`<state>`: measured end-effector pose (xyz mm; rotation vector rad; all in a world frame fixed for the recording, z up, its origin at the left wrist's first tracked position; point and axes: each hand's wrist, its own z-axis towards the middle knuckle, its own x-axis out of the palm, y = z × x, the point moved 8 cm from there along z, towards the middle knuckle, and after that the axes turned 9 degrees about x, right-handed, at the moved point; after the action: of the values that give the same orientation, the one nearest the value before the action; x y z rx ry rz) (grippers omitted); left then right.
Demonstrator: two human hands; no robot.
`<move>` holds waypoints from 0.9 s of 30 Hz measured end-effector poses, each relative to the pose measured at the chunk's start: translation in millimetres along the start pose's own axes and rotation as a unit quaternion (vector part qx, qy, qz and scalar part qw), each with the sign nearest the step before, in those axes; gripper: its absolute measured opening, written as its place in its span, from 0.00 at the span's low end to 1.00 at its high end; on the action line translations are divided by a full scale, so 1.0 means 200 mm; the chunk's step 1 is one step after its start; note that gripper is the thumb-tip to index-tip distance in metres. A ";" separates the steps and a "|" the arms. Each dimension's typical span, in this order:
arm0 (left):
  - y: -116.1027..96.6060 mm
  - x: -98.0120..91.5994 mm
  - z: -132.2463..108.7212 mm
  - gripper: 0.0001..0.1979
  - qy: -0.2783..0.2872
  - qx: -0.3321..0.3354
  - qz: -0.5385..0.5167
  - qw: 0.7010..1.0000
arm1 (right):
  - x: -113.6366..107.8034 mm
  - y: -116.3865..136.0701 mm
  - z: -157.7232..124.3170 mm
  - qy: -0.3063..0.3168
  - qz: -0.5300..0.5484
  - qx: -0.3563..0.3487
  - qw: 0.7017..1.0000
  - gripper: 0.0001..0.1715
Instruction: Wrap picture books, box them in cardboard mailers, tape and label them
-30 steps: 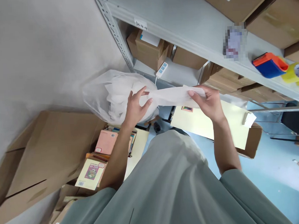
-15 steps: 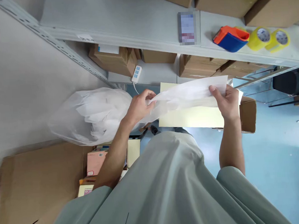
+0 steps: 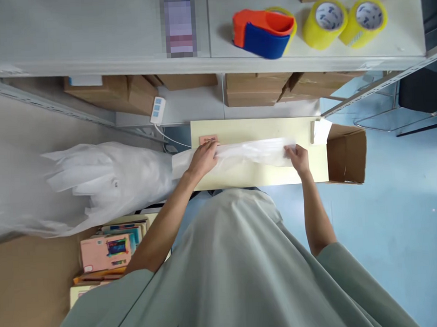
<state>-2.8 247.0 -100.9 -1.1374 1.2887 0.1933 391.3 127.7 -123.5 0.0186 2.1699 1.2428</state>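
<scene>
White plastic strip: stretched flat between the hands, above the cream tabletop.
Right hand: thumb and fingers pinch the strip's end, over the tabletop's right half.
Left hand: fingers bent over the strip near the tabletop's left end; cannot tell whether they grip.
Pink card: on the tabletop, just beyond the left hand.
Bulging white bag: left of the tabletop.
Open carton: at the tabletop's right end.
</scene>
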 end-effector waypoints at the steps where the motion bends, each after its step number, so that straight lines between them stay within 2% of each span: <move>1: -0.02 0.09 0.05 0.31 0.013 -0.009 0.011 1.000 | -0.02 -0.11 0.04 0.006 0.006 0.016 1.000 0.39; 5: -0.14 0.40 0.19 0.33 0.048 -0.021 0.042 0.998 | -0.11 -0.47 0.18 0.034 0.009 0.068 0.997 0.39; 8: -0.18 0.57 0.24 0.30 0.076 -0.045 0.062 0.994 | -0.21 -0.67 0.28 0.024 -0.031 0.092 0.995 0.34; 11: -0.17 0.68 0.25 0.22 0.106 -0.074 0.076 0.989 | -0.32 -0.84 0.39 -0.010 -0.099 0.121 0.988 0.30; 15: -0.14 0.72 0.27 0.19 0.101 -0.107 0.066 0.987 | -0.40 -0.99 0.46 -0.037 -0.181 0.143 0.972 0.22; 17: -0.12 0.72 0.28 0.19 0.094 -0.122 0.055 0.986 | -0.41 -1.02 0.45 -0.064 -0.195 0.141 0.968 0.13; 18: -0.12 0.73 0.28 0.19 0.092 -0.127 0.051 0.986 | -0.42 -1.02 0.44 -0.088 -0.199 0.132 0.967 0.12; 21: -0.10 0.74 0.30 0.20 0.092 -0.127 0.042 0.987 | -0.39 -0.96 0.39 -0.145 -0.216 0.053 0.964 0.26; 23: -0.10 0.74 0.31 0.21 0.093 -0.121 0.041 0.987 | -0.29 -0.88 0.35 -0.106 -0.242 -0.031 0.964 0.33; 25: -0.09 0.74 0.32 0.22 0.094 -0.117 0.042 0.988 | -0.14 -0.80 0.31 -0.017 -0.281 -0.109 0.953 0.38; 27: -0.07 0.73 0.34 0.22 0.091 -0.119 0.045 0.988 | -0.01 -0.76 0.28 0.058 -0.322 -0.152 0.933 0.40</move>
<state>101.3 223.9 -222.7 -1.3234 1.5113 0.3230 465.8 86.9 -261.3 -0.8460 1.8150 1.1736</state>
